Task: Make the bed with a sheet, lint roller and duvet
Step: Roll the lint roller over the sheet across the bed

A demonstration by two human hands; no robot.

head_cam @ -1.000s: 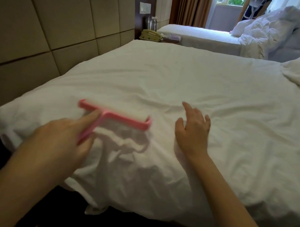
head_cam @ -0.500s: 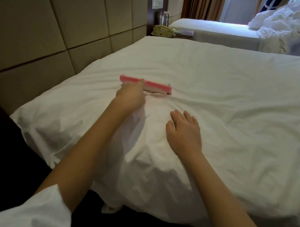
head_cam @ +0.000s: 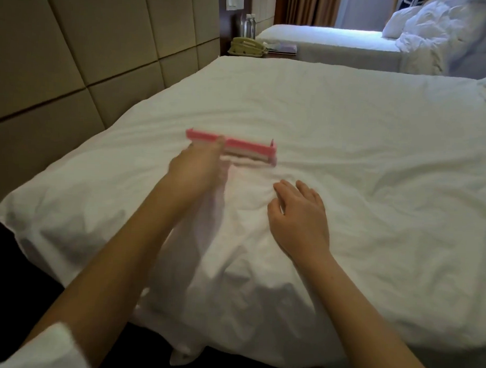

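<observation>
Far left of the lint roller runs the padded headboard wall. The left hand, blurred, is closed round the pink roller's handle at its near side, and the roller head lies crosswise on the white sheet of the bed. Just right of the roller and nearer the camera, the right hand rests palm down on the creased sheet, fingers loose and slightly spread, gripping nothing. The two hands are apart.

Well beyond the roller stand two bottles, their labels too small to read, and a telephone. Far right of it, a rumpled duvet is heaped on a second bed.

A second ago the roller was level with the right hand's fingers. Now it lies past them, the left arm stretched out.
</observation>
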